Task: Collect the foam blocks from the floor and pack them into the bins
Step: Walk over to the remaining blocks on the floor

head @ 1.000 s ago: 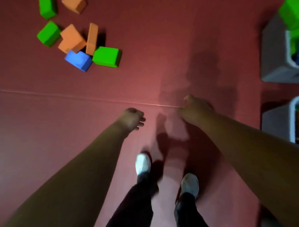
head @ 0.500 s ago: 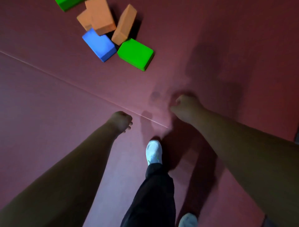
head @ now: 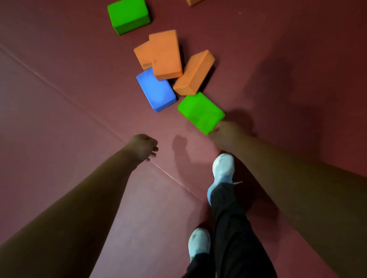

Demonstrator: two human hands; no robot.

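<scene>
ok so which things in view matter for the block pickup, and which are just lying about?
Job: near green block, blue block, top orange block, orange block left of it, right orange block, far green block, orange corner at top edge, left hand, right hand (both empty).
Lying about: floor mat, mat seam, white shoes. No bins in view.

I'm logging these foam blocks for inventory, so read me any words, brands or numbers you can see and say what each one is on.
Nothing here can be read.
lower orange block, partly under the upper orange block: small dark mark near its edge, too blurred to read.
blue block, near green block, far green block, shoes: no lettering visible.
</scene>
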